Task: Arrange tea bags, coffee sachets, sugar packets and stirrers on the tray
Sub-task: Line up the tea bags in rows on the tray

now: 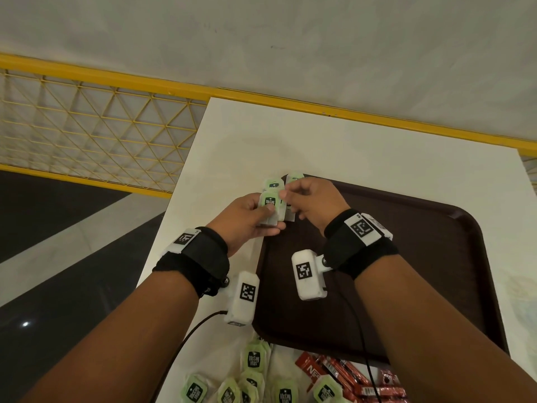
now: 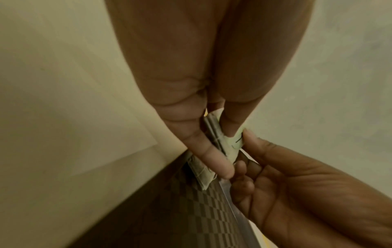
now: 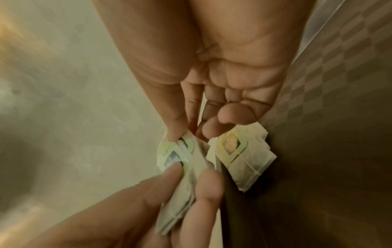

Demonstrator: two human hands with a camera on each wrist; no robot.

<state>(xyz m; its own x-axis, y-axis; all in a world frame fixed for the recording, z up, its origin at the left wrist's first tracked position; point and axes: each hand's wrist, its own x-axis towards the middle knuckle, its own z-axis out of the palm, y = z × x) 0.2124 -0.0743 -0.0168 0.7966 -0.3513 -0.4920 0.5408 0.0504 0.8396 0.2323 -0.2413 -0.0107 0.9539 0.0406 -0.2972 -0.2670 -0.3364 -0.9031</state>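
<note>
The left hand [image 1: 247, 219] is gripping a stack of tea bags [image 1: 271, 209] at the tray's [image 1: 436, 257] far-left corner. The right hand [image 1: 313, 202], just beside, is pinching the top bag's upper edge, nearer the bags [image 3: 244, 159] already lying on the tray.

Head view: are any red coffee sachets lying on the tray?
No: the red coffee sachets lie on the table, outside the tray.
</note>
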